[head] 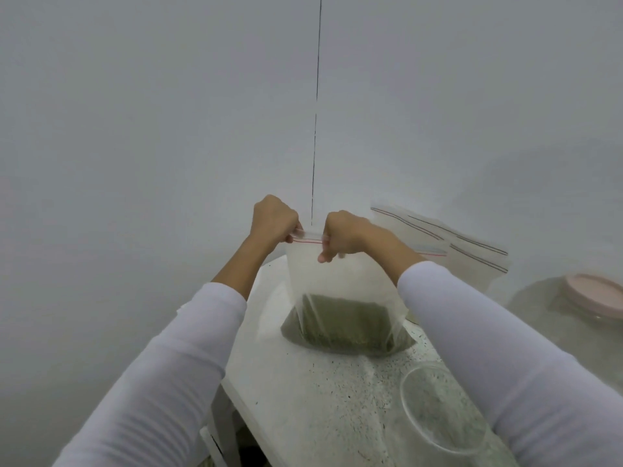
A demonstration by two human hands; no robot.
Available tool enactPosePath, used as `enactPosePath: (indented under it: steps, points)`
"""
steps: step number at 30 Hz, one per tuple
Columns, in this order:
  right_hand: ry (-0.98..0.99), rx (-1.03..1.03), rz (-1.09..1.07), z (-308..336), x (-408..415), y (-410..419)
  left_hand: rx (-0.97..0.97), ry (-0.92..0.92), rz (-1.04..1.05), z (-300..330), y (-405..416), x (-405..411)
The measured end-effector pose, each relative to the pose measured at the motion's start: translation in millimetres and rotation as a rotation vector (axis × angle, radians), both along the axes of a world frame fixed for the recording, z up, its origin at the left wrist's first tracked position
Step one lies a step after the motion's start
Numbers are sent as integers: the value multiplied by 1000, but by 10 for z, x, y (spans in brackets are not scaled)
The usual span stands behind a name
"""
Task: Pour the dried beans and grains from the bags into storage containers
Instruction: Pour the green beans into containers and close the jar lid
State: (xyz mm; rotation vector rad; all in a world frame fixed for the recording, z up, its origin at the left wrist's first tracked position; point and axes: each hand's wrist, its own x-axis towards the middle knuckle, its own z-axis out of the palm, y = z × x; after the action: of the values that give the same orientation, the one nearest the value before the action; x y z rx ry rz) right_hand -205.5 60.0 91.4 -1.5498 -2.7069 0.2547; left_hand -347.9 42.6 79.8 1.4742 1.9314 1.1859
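Observation:
A clear zip bag point(337, 284) with a red seal strip stands upright on the speckled white table point(303, 392). Greenish-brown dried grains point(347, 326) fill its bottom. My left hand point(274, 219) pinches the left end of the seal strip. My right hand point(344, 235) grips the right end of the same strip. Between the two hands the strip looks closed and flat. A round clear container point(438, 409) sits at the front right of the table, partly hidden by my right sleeve.
More clear zip bags point(465, 247) lean against the wall behind my right arm. A clear container with a pink lid point(593, 293) stands at the far right. The table's left edge runs close to the bag; a white wall is right behind it.

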Motion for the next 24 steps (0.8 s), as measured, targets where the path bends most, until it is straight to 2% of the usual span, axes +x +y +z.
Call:
enactPosePath:
  steps: [7, 10, 12, 16, 19, 21, 24]
  points:
    - [189, -69, 24, -11, 171, -21, 138, -322, -230, -123, -158, -91]
    - [282, -9, -48, -14, 267, 7, 190, -612, -360, -218, -210, -155]
    - [354, 32, -100, 28, 310, -18, 190, -687, -302, -373, -229, -204]
    - [520, 92, -192, 205, 391, -104, 133, -671, -87, -859, -294, -232]
    - [693, 115, -246, 397, 445, -174, 86, -743, -25, -1124, -379, -144]
    - [798, 130, -237, 547, 436, -244, 68, -899, -85, -1220, -420, -39]
    - [925, 133, -183, 759, 368, -355, 34, -1076, -283, -1330, -400, 99]
